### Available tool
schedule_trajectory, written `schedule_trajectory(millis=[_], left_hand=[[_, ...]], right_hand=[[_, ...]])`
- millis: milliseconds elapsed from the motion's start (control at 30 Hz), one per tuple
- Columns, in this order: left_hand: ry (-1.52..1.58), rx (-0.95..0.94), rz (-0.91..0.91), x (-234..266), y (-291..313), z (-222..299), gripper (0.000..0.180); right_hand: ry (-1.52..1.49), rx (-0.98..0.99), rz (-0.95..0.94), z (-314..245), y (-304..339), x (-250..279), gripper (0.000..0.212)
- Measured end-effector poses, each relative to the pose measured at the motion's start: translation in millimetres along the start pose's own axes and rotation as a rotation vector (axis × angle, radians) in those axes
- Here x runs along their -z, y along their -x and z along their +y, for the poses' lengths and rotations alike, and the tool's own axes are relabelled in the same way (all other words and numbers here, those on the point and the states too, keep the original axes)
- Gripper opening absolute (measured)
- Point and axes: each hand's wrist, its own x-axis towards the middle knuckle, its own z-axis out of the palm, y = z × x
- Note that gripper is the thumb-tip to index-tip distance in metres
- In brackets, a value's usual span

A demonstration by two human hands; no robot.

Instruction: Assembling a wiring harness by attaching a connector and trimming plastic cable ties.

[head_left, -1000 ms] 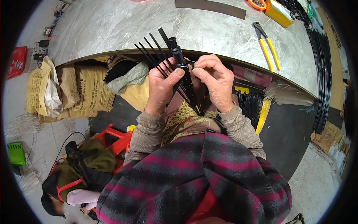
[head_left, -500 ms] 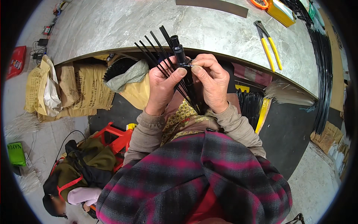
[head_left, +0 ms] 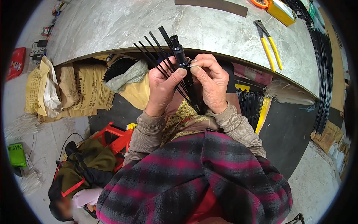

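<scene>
Before my chest, at the table's near edge, a black cylindrical fitting [head_left: 178, 50] with a stepped, knobbed top points away from me. Several thin black rods [head_left: 151, 48] fan out to its left and run down toward my lap. My left hand [head_left: 163, 80] is closed round the rods and the fitting, its thumb pressed on the fitting's side. My right hand [head_left: 213, 76] pinches a thin wire [head_left: 194, 66] between thumb and forefinger, beside the fitting's lower part. The wire seems to pass round the fitting; its far side is hidden.
On the grey marbled table [head_left: 123, 26] lie yellow-handled pincers [head_left: 269, 44], a yellow box [head_left: 281, 13] and a dark strip [head_left: 212, 6]. Black rods [head_left: 323, 82] hang along the right edge. Paper sacks [head_left: 89, 87] sit below left. Near a red stool [head_left: 115, 136] is another person [head_left: 85, 168].
My right finger and thumb have shifted slightly, and more wire shows beside the fitting. At lower left the other person has leaned a little lower. The fitting and rods hardly move.
</scene>
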Motion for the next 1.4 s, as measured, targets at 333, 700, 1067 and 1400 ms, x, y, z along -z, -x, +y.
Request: schedule_trajectory(millis=[333, 700, 1067, 1400], left_hand=[[-0.004, -0.010, -0.014, -0.4, -1.4, -0.1, 0.036], [-0.003, -0.015, -0.017, -0.8, -1.2, 1.0, 0.034], [-0.009, -0.044, -0.072, 4.5, -3.9, -1.0, 0.032], [0.016, -0.034, -0.088, 4.5, -7.4, -2.8, 0.034]], right_hand=[[-0.038, -0.014, 0.003, 0.7, 0.1, -0.4, 0.010], [-0.020, 0.019, -0.009, 1.5, -3.6, -0.3, 0.008], [-0.225, -0.353, -0.189, -20.2, -21.4, 6.6, 0.035], [-0.169, -0.331, -0.226, -17.1, -26.7, 10.5, 0.033]])
